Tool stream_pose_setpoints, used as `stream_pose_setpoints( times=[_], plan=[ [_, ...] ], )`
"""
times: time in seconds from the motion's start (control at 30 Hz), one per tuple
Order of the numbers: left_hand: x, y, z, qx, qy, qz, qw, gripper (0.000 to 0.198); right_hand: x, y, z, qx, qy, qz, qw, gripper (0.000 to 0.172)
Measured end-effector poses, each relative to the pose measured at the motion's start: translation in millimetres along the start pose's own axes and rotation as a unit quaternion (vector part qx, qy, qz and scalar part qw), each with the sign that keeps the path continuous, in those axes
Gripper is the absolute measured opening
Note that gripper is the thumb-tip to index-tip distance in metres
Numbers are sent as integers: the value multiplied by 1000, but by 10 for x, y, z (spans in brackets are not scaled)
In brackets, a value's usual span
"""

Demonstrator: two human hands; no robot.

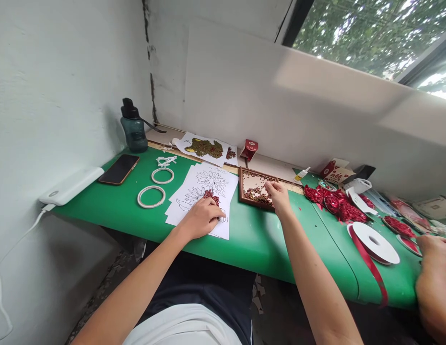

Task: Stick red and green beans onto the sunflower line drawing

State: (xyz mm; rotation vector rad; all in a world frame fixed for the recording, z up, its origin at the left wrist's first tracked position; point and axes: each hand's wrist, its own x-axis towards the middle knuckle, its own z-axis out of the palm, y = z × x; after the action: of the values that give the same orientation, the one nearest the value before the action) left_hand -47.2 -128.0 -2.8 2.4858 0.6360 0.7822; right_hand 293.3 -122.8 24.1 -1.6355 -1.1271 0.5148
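Note:
My left hand (203,218) rests on a white sheet with a black line drawing of flowers (212,179); its fingers are bent, and what lies under them is hidden. Just beyond its fingertips, small red beads (212,195) cover part of the drawing. My right hand (276,194) is over the right side of a brown-framed tray (240,187) of reddish-brown beads. Its thumb and fingertips are pressed together, and anything between them is too small to make out.
A phone (119,169), a bottle (134,129) and tape rolls (151,197) stand left. Behind lies a bead-covered picture (205,148). Rightward are red ribbon bundles (340,203), a ribbon spool (376,243) and another person's hand (437,254).

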Motion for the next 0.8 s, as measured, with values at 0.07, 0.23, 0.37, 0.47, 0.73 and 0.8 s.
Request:
stream_pose_setpoints(
  times=[0.07,0.23,0.37,0.47,0.73,0.8],
  plan=[
    [-12,15,8,24,-2,18,1000,35,-116,-8,98,-18,1,-36,999,50],
    [-133,155,66,104,6,45,994,27,-717,-135,577,-53,-76,-113,989,23],
    [-211,234,13,135,-13,52,989,24,-1148,-233,955,-91,-134,-162,973,20],
    [-238,252,-85,145,-48,54,987,23,-1275,-246,1061,-107,-125,-170,972,20],
    [-407,301,-36,171,-82,11,982,50,-1259,-261,934,-113,-94,-182,972,16],
    [-376,245,-35,176,-95,17,980,53,-1243,-255,934,-108,-92,-170,975,15]
  ],
)
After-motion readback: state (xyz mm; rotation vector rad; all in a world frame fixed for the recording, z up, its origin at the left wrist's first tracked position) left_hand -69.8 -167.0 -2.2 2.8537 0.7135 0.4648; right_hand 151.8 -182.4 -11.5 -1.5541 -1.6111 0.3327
